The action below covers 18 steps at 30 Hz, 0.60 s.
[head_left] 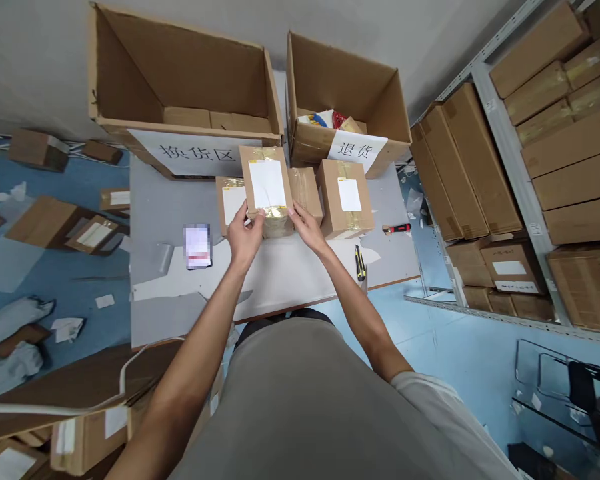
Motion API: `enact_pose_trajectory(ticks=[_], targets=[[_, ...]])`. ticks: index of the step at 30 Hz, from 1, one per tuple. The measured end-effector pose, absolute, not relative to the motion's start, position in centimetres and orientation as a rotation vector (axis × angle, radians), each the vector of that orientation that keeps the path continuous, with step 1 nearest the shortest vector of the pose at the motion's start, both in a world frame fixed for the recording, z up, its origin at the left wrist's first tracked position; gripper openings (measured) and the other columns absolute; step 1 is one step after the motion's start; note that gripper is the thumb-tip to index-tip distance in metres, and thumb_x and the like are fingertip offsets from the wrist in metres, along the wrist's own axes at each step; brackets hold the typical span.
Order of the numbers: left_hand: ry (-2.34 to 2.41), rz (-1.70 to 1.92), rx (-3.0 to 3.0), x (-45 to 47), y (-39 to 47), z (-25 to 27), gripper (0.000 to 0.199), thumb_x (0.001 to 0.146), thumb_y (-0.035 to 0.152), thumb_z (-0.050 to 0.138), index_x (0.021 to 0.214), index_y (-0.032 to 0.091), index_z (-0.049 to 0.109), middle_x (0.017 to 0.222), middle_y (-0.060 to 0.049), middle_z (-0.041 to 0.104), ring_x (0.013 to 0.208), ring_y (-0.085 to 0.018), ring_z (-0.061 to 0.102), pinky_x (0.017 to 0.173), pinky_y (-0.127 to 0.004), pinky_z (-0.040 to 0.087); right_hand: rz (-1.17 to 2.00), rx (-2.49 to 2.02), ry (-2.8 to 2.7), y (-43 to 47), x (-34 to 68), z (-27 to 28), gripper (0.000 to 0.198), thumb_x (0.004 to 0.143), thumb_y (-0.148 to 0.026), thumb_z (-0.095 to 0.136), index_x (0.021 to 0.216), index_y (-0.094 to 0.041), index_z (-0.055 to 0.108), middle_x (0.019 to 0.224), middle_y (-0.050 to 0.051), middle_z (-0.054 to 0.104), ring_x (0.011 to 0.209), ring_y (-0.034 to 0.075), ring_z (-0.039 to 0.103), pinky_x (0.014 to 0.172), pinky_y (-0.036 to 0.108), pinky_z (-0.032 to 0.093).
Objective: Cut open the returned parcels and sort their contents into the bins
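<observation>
Between my two hands is a taped cardboard box (266,180) with a blank-looking white label on its face. My left hand (245,237) grips its lower left edge, thumb on the front. On the lower right edge, my right hand (307,225) closes against the same box. Partly hidden behind it at the left stands a smaller labelled carton (229,200). Another brown carton (305,187) shows just to its right, and a larger labelled carton (347,200) stands beyond that. All are on the grey table (150,200).
Two big open cartons with handwritten signs, one left (195,157) and one right (355,150), line the table's back. A phone (197,247) lies left; a yellow-black utility knife (360,262) and a red-black cutter (397,229) lie right. Shelving (510,140) with boxes stands right.
</observation>
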<state>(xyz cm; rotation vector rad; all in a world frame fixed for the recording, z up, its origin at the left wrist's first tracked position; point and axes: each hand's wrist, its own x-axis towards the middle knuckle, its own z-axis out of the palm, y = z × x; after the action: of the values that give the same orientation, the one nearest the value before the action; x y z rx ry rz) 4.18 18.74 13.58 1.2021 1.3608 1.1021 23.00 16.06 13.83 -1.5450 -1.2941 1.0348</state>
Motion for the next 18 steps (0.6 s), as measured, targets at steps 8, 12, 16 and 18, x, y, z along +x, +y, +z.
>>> enact_pose_trajectory(ticks=[8,12,16,18], targets=[[1.268,0.854,1.083,-2.3,7.4,11.5,0.074,0.089,0.049,0.086,0.155,0.018,0.081,0.152,-0.011,0.083,0.146,-0.041,0.074,0.129,-0.052,0.060,1.165,-1.516,-1.107,-4.7,19.0,15.2,0.081,0.104,-0.084,0.078,0.172,-0.039,0.069,0.181,0.012,0.057,0.168,0.034,0.059,0.128,0.055,0.067],[1.215,0.728,1.164,-3.5,7.2,7.7,0.060,0.083,0.039,0.080,0.139,0.019,0.088,0.155,-0.013,0.081,0.154,-0.042,0.070,0.138,-0.053,0.052,1.420,-1.578,-1.000,-8.0,17.0,9.7,0.095,0.091,-0.098,0.079,0.158,-0.032,0.079,0.180,0.016,0.058,0.168,0.036,0.059,0.124,0.055,0.068],[1.256,0.658,1.313,-3.4,8.3,5.2,0.047,0.093,0.038,0.074,0.133,0.020,0.089,0.154,-0.015,0.082,0.155,-0.038,0.069,0.141,-0.055,0.046,1.477,-1.642,-0.986,-7.4,17.8,5.4,0.089,0.082,-0.098,0.086,0.137,-0.028,0.087,0.170,0.016,0.070,0.161,0.037,0.066,0.123,0.055,0.067],[1.313,0.655,1.314,-3.6,8.4,4.2,0.046,0.098,0.041,0.073,0.138,0.020,0.086,0.156,-0.016,0.081,0.153,-0.037,0.070,0.137,-0.056,0.051,1.352,-1.759,-0.977,-6.7,19.8,4.4,0.073,0.088,-0.088,0.085,0.126,-0.027,0.086,0.156,0.017,0.079,0.144,0.035,0.077,0.118,0.054,0.069]])
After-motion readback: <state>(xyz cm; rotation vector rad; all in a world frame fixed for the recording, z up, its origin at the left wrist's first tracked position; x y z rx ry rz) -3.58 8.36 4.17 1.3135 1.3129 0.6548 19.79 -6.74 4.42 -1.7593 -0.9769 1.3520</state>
